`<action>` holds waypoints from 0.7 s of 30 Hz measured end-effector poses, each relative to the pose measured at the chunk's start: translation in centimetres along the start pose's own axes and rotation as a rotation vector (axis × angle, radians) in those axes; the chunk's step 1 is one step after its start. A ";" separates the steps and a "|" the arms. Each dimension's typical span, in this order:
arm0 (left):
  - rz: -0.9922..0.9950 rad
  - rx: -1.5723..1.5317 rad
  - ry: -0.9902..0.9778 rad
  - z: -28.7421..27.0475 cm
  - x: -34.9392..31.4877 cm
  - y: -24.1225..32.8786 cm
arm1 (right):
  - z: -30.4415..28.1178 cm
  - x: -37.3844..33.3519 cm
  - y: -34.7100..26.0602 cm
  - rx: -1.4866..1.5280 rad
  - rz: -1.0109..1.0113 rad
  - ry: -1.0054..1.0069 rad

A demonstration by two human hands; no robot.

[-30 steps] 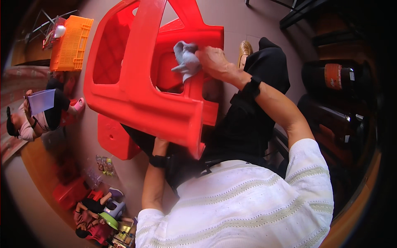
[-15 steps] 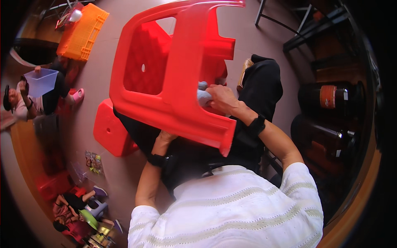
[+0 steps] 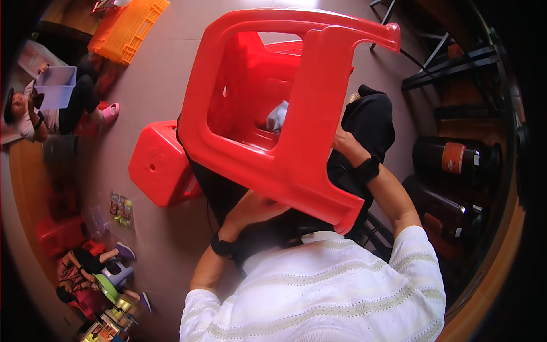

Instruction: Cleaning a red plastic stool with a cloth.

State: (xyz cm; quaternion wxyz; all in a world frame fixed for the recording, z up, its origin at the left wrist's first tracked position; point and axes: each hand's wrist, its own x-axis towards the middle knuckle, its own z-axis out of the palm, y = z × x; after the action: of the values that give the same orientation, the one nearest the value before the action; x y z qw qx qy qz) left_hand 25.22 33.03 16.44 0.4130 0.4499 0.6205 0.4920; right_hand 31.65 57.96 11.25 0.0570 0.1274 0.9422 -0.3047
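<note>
A red plastic stool (image 3: pixel 268 165) lies tipped on its side over my lap, its hollow underside and legs turned toward the right. My left hand (image 3: pixel 257 210) is at the near side, under the lower edge, holding the stool up; its fingertips are hidden. My right hand (image 3: pixel 345 143) reaches in behind a stool leg, which covers the fingers. A crumpled grey-blue cloth (image 3: pixel 277 117) shows through the side opening, against the inside of the stool, where that hand reaches. Black bands are on both wrists.
A second red stool (image 3: pixel 160 164) stands on the floor at left. An orange crate (image 3: pixel 128 31) is at far left, near a person holding a clear bin (image 3: pixel 56 86). Another person (image 3: pixel 85 276) sits lower left. Dark cylindrical containers (image 3: pixel 456 157) and a metal-legged table (image 3: pixel 450 65) line the right.
The stool has shifted right and turned a little. My right hand and the cloth have gone deeper inside, behind the leg. My left hand has moved right along the lower edge.
</note>
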 end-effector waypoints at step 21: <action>-0.143 -0.113 0.409 2.6 0.7 0.0 | 0.2 11.1 -5.0 0.317 -0.307 0.534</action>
State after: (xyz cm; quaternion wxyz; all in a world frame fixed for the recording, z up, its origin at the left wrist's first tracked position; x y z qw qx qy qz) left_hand 27.55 34.33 15.95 0.3369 0.2716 0.6930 0.5766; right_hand 19.60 56.17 11.81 -0.2584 0.0668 0.8729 -0.4083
